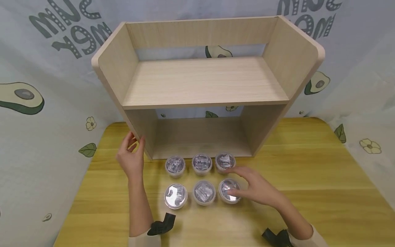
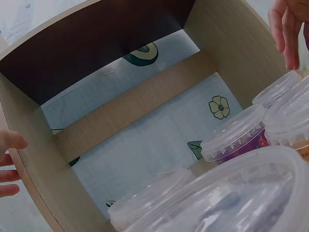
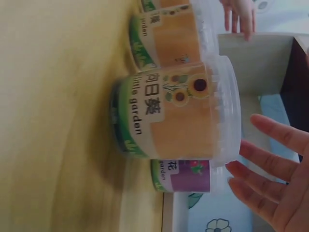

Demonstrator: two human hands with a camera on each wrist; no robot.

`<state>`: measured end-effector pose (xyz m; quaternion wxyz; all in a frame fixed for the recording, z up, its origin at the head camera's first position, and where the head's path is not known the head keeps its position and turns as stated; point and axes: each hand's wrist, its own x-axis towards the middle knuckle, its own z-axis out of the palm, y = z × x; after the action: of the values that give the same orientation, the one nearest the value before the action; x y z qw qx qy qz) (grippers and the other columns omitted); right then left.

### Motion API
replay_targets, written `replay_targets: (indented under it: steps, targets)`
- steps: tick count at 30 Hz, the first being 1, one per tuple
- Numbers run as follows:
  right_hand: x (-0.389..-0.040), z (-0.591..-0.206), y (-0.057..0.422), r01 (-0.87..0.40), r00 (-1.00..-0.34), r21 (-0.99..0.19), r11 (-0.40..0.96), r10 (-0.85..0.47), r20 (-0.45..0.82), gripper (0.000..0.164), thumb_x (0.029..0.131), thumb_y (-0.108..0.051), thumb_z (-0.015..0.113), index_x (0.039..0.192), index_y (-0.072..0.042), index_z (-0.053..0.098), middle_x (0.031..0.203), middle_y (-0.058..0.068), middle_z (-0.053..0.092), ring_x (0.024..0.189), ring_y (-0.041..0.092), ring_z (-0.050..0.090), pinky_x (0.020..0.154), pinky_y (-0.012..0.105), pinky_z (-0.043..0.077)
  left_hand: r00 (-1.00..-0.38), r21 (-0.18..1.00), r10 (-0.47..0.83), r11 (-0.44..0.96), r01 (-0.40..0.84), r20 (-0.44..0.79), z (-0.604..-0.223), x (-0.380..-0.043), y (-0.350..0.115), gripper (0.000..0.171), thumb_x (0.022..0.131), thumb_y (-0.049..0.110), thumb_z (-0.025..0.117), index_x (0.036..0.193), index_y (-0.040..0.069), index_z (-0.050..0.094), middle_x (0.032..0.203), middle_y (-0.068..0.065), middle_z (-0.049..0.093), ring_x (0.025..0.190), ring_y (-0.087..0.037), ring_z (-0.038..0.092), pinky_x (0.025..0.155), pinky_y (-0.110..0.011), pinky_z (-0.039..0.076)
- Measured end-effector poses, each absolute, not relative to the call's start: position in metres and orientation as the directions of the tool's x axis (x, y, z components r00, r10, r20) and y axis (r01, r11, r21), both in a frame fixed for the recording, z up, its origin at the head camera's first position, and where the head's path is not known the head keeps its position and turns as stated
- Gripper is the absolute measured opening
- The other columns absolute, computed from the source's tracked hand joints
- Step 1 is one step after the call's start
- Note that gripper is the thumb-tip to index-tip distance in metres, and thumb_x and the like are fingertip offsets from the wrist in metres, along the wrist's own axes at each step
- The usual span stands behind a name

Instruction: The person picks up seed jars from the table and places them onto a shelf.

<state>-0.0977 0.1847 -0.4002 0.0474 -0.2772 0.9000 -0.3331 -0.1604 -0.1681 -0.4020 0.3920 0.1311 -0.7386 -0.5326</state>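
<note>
My left hand (image 1: 132,156) holds the front edge of the left side panel of a two-tier wooden shelf (image 1: 205,82), its thumb on the inner face and fingers outside. Over the right end of two rows of lidded plastic tubs, my right hand (image 1: 257,187) hovers with fingers spread. Its fingertips overlap the front-right tub (image 1: 229,190) and reach toward the back-right tub (image 1: 224,161); contact is unclear in the head view. In the right wrist view, an orange "little garden" tub (image 3: 178,116) with sunflowers stands just beside the separated fingers (image 3: 270,162), and a purple-labelled tub (image 3: 188,175) sits behind it.
Other tubs stand in the rows: back-left (image 1: 175,166), back-middle (image 1: 202,164), front-left (image 1: 175,196) and front-middle (image 1: 204,192). The shelf stands on a yellow wood-grain table (image 1: 311,171), right behind the tubs. A printed cloth (image 1: 55,137) hangs at the back and sides.
</note>
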Motion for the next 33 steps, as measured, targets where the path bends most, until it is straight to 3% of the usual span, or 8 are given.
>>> replay_targets:
  steps: [3,8,15,23,33]
  targets:
    - [-0.094,-0.402,0.186,-0.466,-0.848,-0.612,0.639,-0.52,0.102,0.058,0.076,-0.047,0.07,0.124,-0.017,0.056,0.125,0.0,0.057,0.117,0.028,0.051,0.093,0.055,0.041,-0.683,0.893,-0.59,0.391,0.224,0.43,-0.403,-0.162,-0.168,0.036,0.08,0.022,0.073,0.112,0.008,0.067,0.105,-0.007,0.068,0.087,-0.015,0.064,0.075,-0.029,0.054]
    - [-0.091,-0.407,0.188,-0.454,-0.856,-0.606,0.653,-0.507,0.095,0.065,0.071,-0.054,0.072,0.122,-0.015,0.057,0.123,0.0,0.058,0.114,0.025,0.053,0.09,0.051,0.045,-0.696,0.899,-0.578,0.355,0.257,0.427,-0.405,-0.165,-0.169,0.035,0.079,0.019,0.073,0.111,0.006,0.067,0.104,-0.01,0.068,0.085,-0.01,0.063,0.07,-0.017,0.053]
    - [-0.091,-0.415,0.19,-0.539,-0.789,-0.607,0.584,-0.602,0.12,0.071,0.068,-0.053,0.075,0.123,-0.012,0.055,0.122,0.0,0.059,0.112,0.023,0.055,0.089,0.049,0.046,-0.71,0.937,-0.612,0.221,0.269,0.348,-0.401,-0.163,-0.166,0.033,0.079,0.009,0.072,0.109,-0.003,0.066,0.106,-0.017,0.066,0.082,-0.002,0.061,0.068,-0.013,0.051]
    - [-0.093,-0.421,0.19,-0.571,-0.765,-0.576,0.585,-0.634,0.114,0.076,0.066,-0.056,0.075,0.124,-0.011,0.054,0.122,0.0,0.057,0.11,0.022,0.054,0.088,0.048,0.046,-0.699,0.945,-0.643,0.136,0.299,0.313,-0.389,-0.155,-0.162,0.03,0.077,0.005,0.074,0.103,-0.007,0.067,0.086,0.014,0.066,0.074,-0.004,0.062,0.066,-0.013,0.051]
    - [-0.097,-0.421,0.189,-0.585,-0.74,-0.564,0.583,-0.669,0.075,0.074,0.062,-0.031,0.084,0.125,-0.01,0.052,0.122,0.002,0.057,0.111,0.024,0.054,0.091,0.046,0.046,-0.68,0.948,-0.668,0.132,0.29,0.301,-0.396,-0.157,-0.162,0.03,0.076,0.006,0.075,0.102,-0.006,0.068,0.083,0.017,0.065,0.072,-0.004,0.061,0.066,-0.014,0.052]
